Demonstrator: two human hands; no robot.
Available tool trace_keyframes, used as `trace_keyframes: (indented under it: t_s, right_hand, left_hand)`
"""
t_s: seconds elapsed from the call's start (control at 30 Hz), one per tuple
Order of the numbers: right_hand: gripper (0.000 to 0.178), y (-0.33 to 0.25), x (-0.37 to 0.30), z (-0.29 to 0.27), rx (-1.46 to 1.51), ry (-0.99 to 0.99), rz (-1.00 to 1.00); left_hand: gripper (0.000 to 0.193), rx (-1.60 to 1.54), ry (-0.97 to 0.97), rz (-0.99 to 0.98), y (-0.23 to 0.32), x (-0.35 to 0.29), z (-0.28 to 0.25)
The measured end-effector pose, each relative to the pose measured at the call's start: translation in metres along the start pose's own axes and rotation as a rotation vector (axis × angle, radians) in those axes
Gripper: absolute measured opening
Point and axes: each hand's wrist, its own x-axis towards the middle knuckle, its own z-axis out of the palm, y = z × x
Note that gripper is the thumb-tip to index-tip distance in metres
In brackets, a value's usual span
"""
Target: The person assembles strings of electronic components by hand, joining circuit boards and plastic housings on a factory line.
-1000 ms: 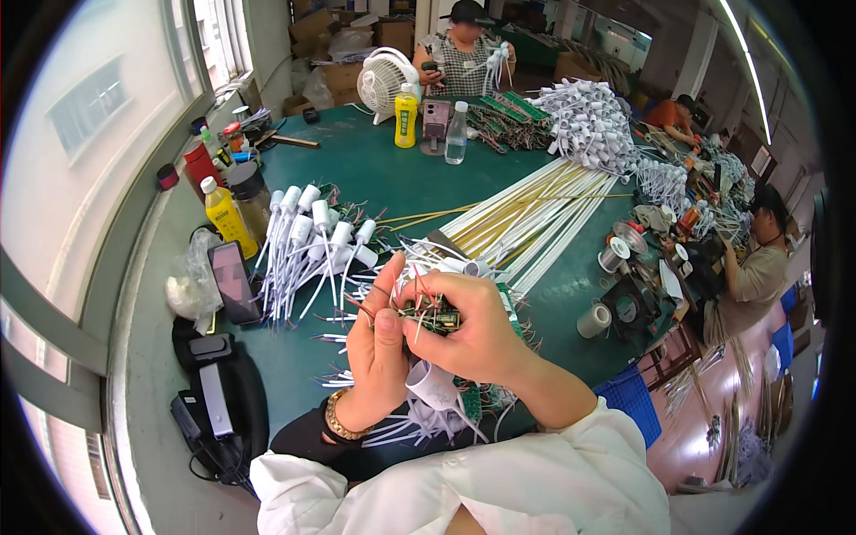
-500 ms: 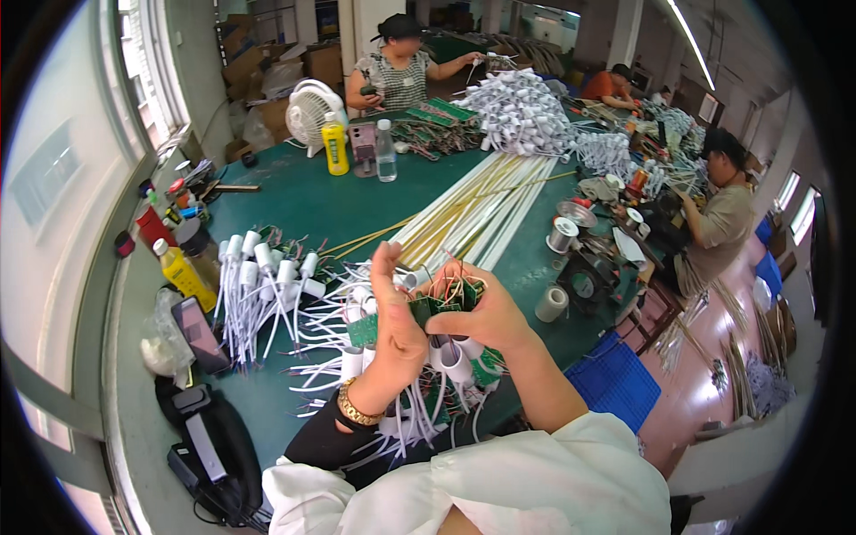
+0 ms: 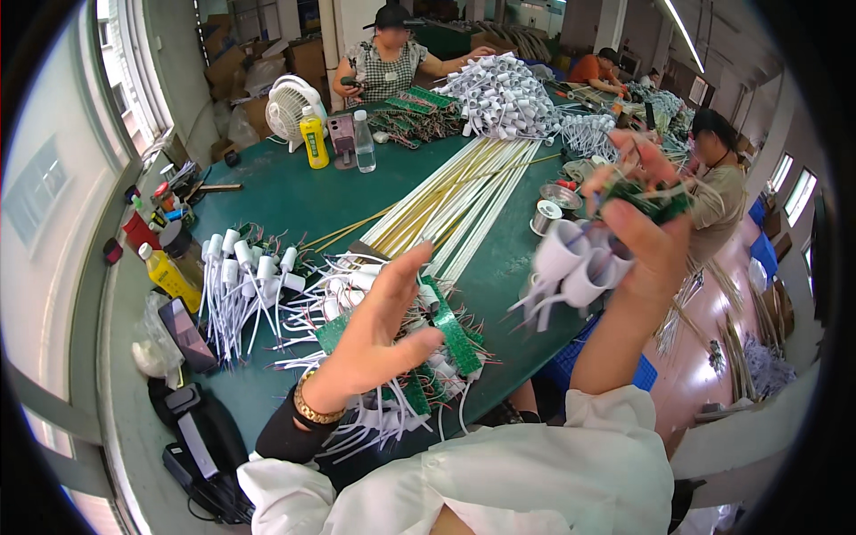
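Note:
My right hand (image 3: 649, 245) is raised at the right, its fingers closed around a bundle of white plastic cups (image 3: 571, 259) with trailing white wires and green circuit boards (image 3: 662, 207); motion blurs it. My left hand (image 3: 379, 343), with a gold watch (image 3: 314, 399) on its wrist, holds nothing, thumb and fingers apart. Beneath it lies a heap of green circuit boards (image 3: 456, 337), white cups and thin wires, partly hidden by the hand. Left of that heap is a bunch of white cups (image 3: 241, 265) with white cables.
Long white and tan strips (image 3: 446, 205) run across the green table (image 3: 267, 192) toward a pile of white cups (image 3: 504, 94). Bottles, a fan (image 3: 291, 111) and a phone (image 3: 187, 334) stand or lie around. A solder spool (image 3: 545, 217) is near my right hand. Co-workers sit beyond.
My right hand has lifted away from the heap, up and right, carrying the bundle of cups and boards. My left hand has let go and opened over the heap.

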Motion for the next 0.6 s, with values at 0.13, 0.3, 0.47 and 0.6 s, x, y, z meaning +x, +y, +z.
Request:
trace_keyframes:
  t_s: [0.13, 0.3, 0.47, 0.6]
  right_hand:
    - [0.062, 0.022, 0.014, 0.076, 0.238, -0.04, 0.169]
    - [0.049, 0.042, 0.023, 0.112, 0.488, -0.103, 0.208]
    - [0.048, 0.127, 0.022, 0.117, 0.957, -0.375, 0.414]
    - [0.051, 0.196, -0.044, 0.124, 0.168, -0.283, 0.59]
  left_hand:
    - [0.09, 0.174, -0.047, -0.013, 0.012, 0.015, 0.021]
    - [0.025, -0.285, 0.159, -0.33, 0.043, 0.009, 0.031]
    - [0.045, 0.753, 0.434, 0.001, 0.099, -0.015, -0.047]
    - [0.039, 0.832, 0.886, -0.046, 0.107, -0.001, -0.135]
